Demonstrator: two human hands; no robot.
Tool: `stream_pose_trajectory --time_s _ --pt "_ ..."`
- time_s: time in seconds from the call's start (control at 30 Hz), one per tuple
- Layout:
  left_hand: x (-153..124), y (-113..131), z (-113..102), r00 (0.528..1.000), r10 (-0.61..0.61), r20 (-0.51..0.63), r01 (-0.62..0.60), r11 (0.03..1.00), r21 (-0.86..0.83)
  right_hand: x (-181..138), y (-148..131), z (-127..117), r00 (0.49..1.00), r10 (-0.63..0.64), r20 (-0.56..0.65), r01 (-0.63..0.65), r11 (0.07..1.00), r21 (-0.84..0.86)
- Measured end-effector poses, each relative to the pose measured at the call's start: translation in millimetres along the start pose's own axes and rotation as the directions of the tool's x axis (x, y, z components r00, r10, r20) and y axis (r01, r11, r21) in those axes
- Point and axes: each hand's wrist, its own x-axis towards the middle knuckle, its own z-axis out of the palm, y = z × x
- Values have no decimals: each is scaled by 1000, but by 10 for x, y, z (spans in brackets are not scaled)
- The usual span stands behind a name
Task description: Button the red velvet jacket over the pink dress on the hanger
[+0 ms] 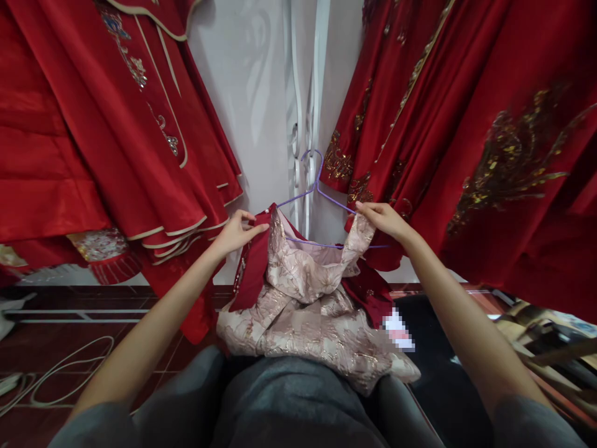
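Observation:
A pink-and-gold brocade dress point(303, 280) with dark red sleeves lies draped over my lap, its neckline towards the wall. A purple hanger point(318, 186) sits inside its shoulders, hook upward, with its lower bar crossing the neck opening. My left hand point(241, 231) is at the left shoulder, thumb and fingers on the edge of the dark red sleeve point(254, 264). At the other shoulder, my right hand point(383, 219) pinches the brocade strap beside the hanger's right end. The second red sleeve point(370, 289) hangs below that strap.
Red embroidered garments point(153, 124) hang on the left, and more red gowns point(466, 137) hang on the right. Behind the hanger stands a white panel point(242, 93) with curved trim. A white cable point(69, 392) is coiled on the dark red tiled floor. A black surface point(448, 361) lies at the right.

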Motion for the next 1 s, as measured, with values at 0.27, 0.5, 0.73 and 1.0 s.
stream_pose_trajectory --time_s 0.27,0.5,0.73,1.0 --pt "314 90 250 993 115 31 -110 779 617 233 -245 136 925 101 367 -158 979 128" --pt "541 83 186 989 48 142 -121 815 567 167 -290 147 917 117 381 -200 962 186" --pt "555 -44 89 985 124 120 -155 941 302 156 -268 128 926 90 367 -168 968 186" --pt "655 131 183 974 -14 -225 -20 989 -146 165 -207 192 956 20 293 -75 981 177"
